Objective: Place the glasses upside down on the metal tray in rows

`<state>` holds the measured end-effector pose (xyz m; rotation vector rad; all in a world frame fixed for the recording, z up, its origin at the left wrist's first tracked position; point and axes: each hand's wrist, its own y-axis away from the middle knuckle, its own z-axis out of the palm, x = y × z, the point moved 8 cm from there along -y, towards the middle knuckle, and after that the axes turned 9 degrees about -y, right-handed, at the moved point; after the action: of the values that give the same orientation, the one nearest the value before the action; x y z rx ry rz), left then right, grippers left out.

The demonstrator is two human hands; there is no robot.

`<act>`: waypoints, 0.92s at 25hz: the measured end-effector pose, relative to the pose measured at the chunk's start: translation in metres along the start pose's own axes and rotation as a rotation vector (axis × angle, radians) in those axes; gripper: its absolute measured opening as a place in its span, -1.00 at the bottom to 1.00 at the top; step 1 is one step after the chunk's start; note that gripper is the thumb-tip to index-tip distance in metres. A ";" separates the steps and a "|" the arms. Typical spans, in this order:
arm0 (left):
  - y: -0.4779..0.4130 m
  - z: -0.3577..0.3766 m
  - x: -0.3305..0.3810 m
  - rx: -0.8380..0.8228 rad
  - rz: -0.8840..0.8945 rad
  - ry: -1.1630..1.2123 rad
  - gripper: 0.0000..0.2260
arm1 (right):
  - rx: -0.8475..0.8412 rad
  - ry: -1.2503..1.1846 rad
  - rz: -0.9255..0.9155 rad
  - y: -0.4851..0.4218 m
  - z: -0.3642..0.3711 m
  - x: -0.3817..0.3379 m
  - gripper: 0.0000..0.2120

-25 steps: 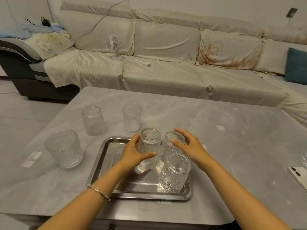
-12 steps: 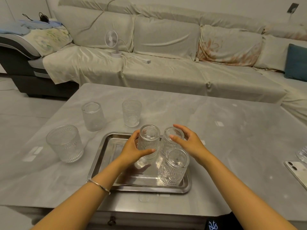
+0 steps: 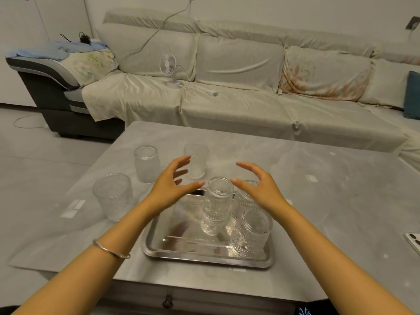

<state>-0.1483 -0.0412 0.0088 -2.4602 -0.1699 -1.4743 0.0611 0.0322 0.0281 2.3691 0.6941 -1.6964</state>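
A metal tray (image 3: 177, 244) lies near the table's front edge. Three ribbed glasses stand upside down on its right half: a tall one (image 3: 217, 208), one behind my right hand (image 3: 244, 201), and a front one (image 3: 253, 235). My left hand (image 3: 171, 185) hovers open just left of the tall glass, fingers spread. My right hand (image 3: 256, 187) hovers open above the rear glass. Neither hand touches a glass. Three glasses stand upright on the table to the left: a wide ribbed one (image 3: 113, 196), a frosted jar-shaped one (image 3: 146, 163), and a frosted tumbler (image 3: 196, 160).
The grey table (image 3: 318, 201) holds a white phone (image 3: 413, 242) at its right edge. A covered sofa (image 3: 238, 98) with a small white fan (image 3: 169, 69) runs behind the table. Open floor lies to the left.
Both hands have let go of the two rear glasses on the tray and lifted up and apart, fingers spreading. The glasses stay upside down on the tray.
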 end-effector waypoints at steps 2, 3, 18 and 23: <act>0.005 -0.035 -0.001 0.075 0.019 -0.112 -0.30 | -0.038 -0.004 -0.031 -0.003 0.019 -0.014 -0.53; 0.008 -0.053 -0.005 0.116 0.023 -0.188 -0.32 | -0.058 -0.009 -0.036 -0.005 0.030 -0.019 -0.54; 0.053 -0.137 -0.098 0.271 -0.280 -0.466 -0.20 | -0.227 -0.034 -0.035 -0.011 0.130 -0.036 -0.58; 0.070 -0.138 -0.088 0.451 -0.352 0.134 -0.31 | -0.238 -0.092 -0.004 -0.005 0.131 -0.041 -0.53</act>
<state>-0.2907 -0.1445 -0.0186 -2.0304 -0.8449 -1.5190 -0.0642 -0.0248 0.0209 2.1169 0.8339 -1.6126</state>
